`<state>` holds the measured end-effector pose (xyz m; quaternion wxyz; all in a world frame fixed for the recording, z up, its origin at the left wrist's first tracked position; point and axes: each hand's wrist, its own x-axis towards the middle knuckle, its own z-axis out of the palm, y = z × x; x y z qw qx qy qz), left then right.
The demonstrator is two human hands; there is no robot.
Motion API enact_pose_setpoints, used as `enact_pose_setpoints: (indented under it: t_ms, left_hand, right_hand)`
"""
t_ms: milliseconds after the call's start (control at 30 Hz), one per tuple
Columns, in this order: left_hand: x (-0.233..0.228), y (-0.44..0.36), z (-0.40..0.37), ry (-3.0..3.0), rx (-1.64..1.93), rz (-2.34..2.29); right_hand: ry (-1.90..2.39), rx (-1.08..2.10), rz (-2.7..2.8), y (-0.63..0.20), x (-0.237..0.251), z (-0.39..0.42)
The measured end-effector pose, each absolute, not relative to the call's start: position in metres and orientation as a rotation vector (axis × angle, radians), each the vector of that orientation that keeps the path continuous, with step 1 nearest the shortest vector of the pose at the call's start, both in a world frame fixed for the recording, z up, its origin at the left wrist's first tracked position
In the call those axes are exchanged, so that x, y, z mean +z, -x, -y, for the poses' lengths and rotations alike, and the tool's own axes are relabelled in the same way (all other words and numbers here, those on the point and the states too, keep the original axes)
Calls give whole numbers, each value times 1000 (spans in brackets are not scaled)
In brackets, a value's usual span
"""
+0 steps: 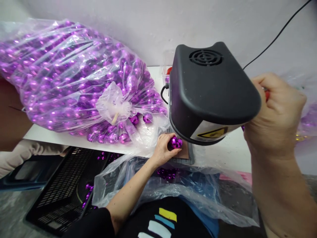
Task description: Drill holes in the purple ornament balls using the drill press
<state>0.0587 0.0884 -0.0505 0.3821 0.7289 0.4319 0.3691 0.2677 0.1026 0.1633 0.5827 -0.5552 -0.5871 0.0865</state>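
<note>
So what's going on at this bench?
A person sits at a white table. Their left hand holds a shiny purple ball on a small plate under the head of a black machine. Their right hand is raised beside the machine, closed on something red that is mostly hidden. A big clear bag of purple balls lies on the table to the left, and a black crate sits below.

machine head (210, 89) hides plate beneath | right hand (274, 115) covers red handle | bag (61, 76) cut off left
</note>
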Motion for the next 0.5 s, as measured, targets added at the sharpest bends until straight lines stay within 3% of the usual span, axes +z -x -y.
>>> enact_pose_setpoints:
  t_ms: [200, 400, 500]
  left_hand:
    - [-49, -58, -88, -1859, 924, -1079]
    - [-45, -57, -86, -1818, 937, -1027]
    - [-45, -58, -85, -1806, 964, -1030]
  right_hand:
    - [1327, 139, 1384, -267, 163, -94]
    - [1387, -234, 1414, -264, 142, -63]
    - [1304, -151, 1454, -267, 124, -47]
